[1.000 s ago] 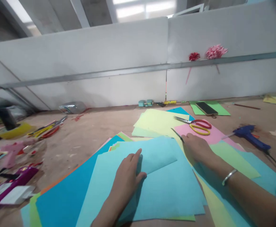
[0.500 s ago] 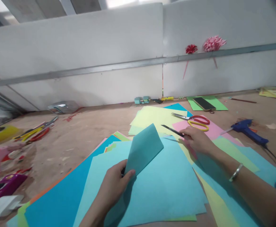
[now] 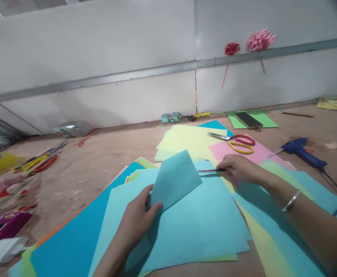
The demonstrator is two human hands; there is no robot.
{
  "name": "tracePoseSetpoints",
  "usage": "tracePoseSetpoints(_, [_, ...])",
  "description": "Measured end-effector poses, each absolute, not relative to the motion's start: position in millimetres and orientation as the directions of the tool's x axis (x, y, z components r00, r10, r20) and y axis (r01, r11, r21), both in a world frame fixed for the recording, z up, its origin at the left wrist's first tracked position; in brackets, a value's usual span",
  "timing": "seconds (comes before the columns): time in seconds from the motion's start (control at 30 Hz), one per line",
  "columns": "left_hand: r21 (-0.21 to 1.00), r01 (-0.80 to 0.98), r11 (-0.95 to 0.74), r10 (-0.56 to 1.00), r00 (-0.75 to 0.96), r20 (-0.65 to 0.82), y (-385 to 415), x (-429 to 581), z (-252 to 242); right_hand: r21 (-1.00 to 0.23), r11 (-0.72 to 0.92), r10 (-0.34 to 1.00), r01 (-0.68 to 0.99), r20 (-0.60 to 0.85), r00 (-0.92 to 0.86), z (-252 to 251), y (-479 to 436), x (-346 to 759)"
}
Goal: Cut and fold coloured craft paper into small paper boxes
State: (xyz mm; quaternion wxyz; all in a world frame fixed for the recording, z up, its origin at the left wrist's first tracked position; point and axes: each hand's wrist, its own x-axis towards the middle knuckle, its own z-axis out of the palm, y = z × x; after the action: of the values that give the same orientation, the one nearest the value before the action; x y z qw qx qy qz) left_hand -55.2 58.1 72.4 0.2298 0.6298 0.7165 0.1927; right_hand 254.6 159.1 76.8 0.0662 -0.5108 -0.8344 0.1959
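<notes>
Item, shiny clear-looking packet: lies against the white wall; contents too blurred to tell.

Item, folded paper: light blue, smooth, crisp-edged; raised at a tilt above the light blue sheets. My left hand grips its lower left corner, thumb in front. A second ago it lay flat beneath that hand.

Item, slim tool: metal blade, dark at the grip, exact kind unclear. My right hand is closed around it. Half a second ago its point slanted upward; now it lies nearly level, tip at the folded paper's right edge, contact not certain.

Item, bracelet: silvery metal band, right wrist.

Item, scissors: steel blades, one red loop, one yellow, across pale yellow sheets and a pink sheet.

Item, phone: dark rectangle, on a green sheet.

Item, glue gun: blue, corded, right of the pink sheet.
</notes>
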Motion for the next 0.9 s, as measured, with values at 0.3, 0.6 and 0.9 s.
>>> tracePoseSetpoints(0.3, [0.439,0.876,0.197,0.980,-0.187,-0.067,57.9,-53.2,62.9,-0.363,0.509,0.818,0.780,-0.076,-0.570,70.0,160.9,262.2])
tracePoseSetpoints(0.6, [0.436,0.887,0.154,0.988,-0.151,-0.042,57.4,-52.1,51.3,-0.350,0.603,0.759,0.717,-0.027,-0.651,65.3,160.8,255.3])
tracePoseSetpoints(0.9, [0.408,0.907,0.106,0.994,-0.080,-0.080,55.7,-52.2,51.2,-0.348,0.629,0.728,0.695,-0.052,-0.684,68.6,162.5,258.8])
